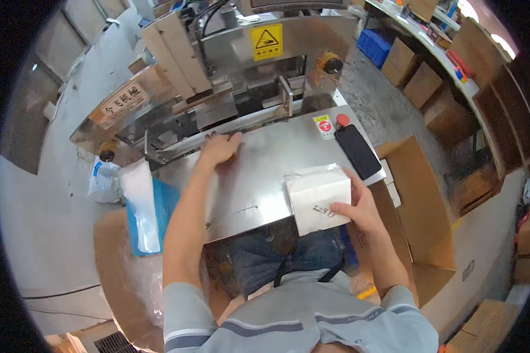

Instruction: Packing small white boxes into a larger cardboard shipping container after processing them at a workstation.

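And here's the right hand (362,206), clamped on a white packet (318,197), thumb on top, right at the near edge of the steel tabletop (253,188), the packet's lower end reaching past that edge! Over to the left hand (221,148), stretched to the far edge by the machine (224,50); its fingertips are partly hidden, so I can't tell whether they grip anything. A broad run of shiny steel lies between the two, room for moving sideways. On the right flank, a black phone (359,152) lies just beside a red button (343,119) and a red-and-white label (324,127).

Labels now: small dark print on the packet, a yellow warning sticker (267,43) with a triangle up top, a pale nameplate (123,105) with dark characters at left. A blue bin (168,200) flanks the left; an open cardboard box (430,223) the right, grey floor (362,76) beyond.
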The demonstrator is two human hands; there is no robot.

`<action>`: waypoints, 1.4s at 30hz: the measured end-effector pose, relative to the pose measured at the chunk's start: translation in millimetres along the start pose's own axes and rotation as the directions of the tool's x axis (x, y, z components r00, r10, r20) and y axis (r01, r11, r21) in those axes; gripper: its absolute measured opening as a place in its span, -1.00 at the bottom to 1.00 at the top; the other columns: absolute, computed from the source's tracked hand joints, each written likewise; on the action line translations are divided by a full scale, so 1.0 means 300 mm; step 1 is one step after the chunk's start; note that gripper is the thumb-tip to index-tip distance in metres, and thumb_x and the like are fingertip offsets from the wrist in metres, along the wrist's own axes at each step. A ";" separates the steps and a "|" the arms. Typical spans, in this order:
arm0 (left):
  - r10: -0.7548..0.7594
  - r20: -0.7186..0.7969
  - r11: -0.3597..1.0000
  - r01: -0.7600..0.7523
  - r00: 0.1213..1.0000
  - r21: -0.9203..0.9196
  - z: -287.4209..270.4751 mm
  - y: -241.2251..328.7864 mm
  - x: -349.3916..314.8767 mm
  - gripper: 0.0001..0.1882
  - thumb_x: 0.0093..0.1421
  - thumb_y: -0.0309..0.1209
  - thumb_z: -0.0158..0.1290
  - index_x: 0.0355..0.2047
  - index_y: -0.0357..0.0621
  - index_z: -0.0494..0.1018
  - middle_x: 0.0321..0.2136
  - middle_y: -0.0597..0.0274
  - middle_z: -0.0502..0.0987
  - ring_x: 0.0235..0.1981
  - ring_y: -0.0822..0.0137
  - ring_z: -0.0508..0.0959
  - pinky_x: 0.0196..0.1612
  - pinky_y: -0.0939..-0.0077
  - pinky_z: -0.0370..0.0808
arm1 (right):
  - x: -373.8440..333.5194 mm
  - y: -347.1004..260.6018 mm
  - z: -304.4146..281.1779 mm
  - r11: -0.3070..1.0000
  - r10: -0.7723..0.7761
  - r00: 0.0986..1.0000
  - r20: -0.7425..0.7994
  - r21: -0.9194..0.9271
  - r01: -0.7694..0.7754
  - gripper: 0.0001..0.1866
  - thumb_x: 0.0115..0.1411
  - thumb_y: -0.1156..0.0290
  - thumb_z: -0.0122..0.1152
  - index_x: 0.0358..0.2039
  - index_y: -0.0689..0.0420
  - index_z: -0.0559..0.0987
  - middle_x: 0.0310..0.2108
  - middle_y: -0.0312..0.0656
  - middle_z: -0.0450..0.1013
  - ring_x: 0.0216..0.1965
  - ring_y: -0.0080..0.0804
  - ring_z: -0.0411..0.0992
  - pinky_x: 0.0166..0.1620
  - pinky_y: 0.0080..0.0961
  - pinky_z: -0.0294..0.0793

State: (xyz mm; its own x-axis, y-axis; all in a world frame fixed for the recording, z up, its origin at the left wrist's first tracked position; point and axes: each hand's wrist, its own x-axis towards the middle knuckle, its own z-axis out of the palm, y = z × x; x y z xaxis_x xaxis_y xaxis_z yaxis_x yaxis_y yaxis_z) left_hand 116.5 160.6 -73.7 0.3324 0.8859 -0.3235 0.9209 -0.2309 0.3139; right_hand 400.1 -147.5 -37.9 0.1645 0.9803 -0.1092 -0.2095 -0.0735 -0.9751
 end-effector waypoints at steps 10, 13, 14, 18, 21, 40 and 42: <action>0.192 -0.304 0.949 -0.255 0.933 -0.184 -0.003 0.072 -0.192 -0.56 0.37 -0.17 -0.04 -0.23 -0.42 0.54 -0.33 -0.29 0.60 -0.24 -0.11 0.60 -0.11 0.13 0.47 | -0.223 -0.179 -0.408 0.927 -0.300 0.900 -0.316 -0.321 0.196 0.04 -0.05 0.45 0.58 0.38 0.28 0.15 0.26 -0.03 0.31 0.25 -0.28 0.32 0.31 -0.32 0.26; 0.210 -0.487 0.939 -0.314 0.847 -0.141 0.049 -0.084 -0.327 -0.58 0.31 -0.24 0.11 -0.04 -0.42 0.52 -0.05 -0.15 0.59 -0.02 -0.03 0.57 0.10 0.22 0.44 | -0.264 -0.201 -0.595 0.815 -0.377 0.802 -0.464 -0.578 0.049 -0.05 -0.02 0.34 0.54 0.32 0.30 0.24 0.15 0.03 0.42 0.17 -0.22 0.41 0.23 -0.32 0.35; 0.125 -0.518 0.934 -0.276 0.846 -0.226 0.080 -0.092 -0.384 -0.58 0.30 -0.26 0.13 -0.03 -0.42 0.52 -0.02 -0.18 0.57 0.03 -0.10 0.54 0.15 0.20 0.41 | -0.282 -0.197 -0.653 0.693 -0.388 0.787 -0.480 -0.715 -0.094 -0.09 -0.02 0.30 0.52 0.29 0.30 0.27 0.12 0.06 0.44 0.14 -0.15 0.44 0.21 -0.31 0.37; 0.314 -0.466 0.949 -0.288 0.827 0.128 0.249 0.036 -0.559 -0.51 0.36 -0.26 0.07 0.07 -0.52 0.43 0.08 -0.29 0.47 0.15 -0.17 0.45 0.24 0.11 0.34 | -0.329 0.040 -0.980 0.334 -0.270 0.833 -0.483 -0.858 -0.390 -0.18 -0.14 0.15 0.51 0.11 0.24 0.41 -0.03 0.14 0.52 0.02 0.10 0.49 0.07 -0.13 0.48; 0.342 -0.502 0.939 -0.306 0.794 0.155 0.341 0.106 -0.620 -0.49 0.40 -0.24 0.00 0.14 -0.49 0.38 0.18 -0.29 0.38 0.22 -0.15 0.38 0.32 0.10 0.26 | -0.356 0.362 -1.204 0.205 0.097 0.818 -0.567 -0.793 -0.574 -0.18 -0.20 0.14 0.54 0.08 0.24 0.46 -0.06 0.14 0.54 -0.01 0.11 0.52 0.05 -0.13 0.51; 0.325 -0.523 0.934 -0.181 0.788 0.307 0.374 0.048 -0.591 -0.51 0.38 -0.27 -0.01 0.19 -0.40 0.37 0.20 -0.24 0.37 0.18 -0.19 0.40 0.25 0.07 0.32 | -0.222 0.966 -1.168 0.142 0.470 0.780 -0.414 -0.836 -0.529 -0.52 0.02 0.12 0.32 -0.26 0.34 0.61 -0.30 0.16 0.59 -0.28 0.09 0.58 -0.17 -0.10 0.58; 0.350 -0.568 0.930 -0.204 0.745 0.305 0.362 0.073 -0.616 -0.59 0.32 -0.37 0.05 0.11 -0.37 0.44 0.13 -0.21 0.43 0.11 -0.13 0.45 0.23 0.12 0.34 | -0.124 0.846 -1.081 0.136 0.489 0.795 -0.360 -0.868 -0.477 -0.55 0.04 0.10 0.32 -0.31 0.30 0.63 -0.26 0.13 0.59 -0.24 0.12 0.57 -0.13 -0.04 0.55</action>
State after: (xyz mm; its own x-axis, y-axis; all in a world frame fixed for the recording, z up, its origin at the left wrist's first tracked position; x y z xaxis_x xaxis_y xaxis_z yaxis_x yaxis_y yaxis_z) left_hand 97.2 -51.8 -104.0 0.4542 0.8080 0.3754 0.8511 -0.5180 0.0852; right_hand 653.5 -262.0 -343.9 0.3750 0.6772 -0.6331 0.7301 -0.6365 -0.2484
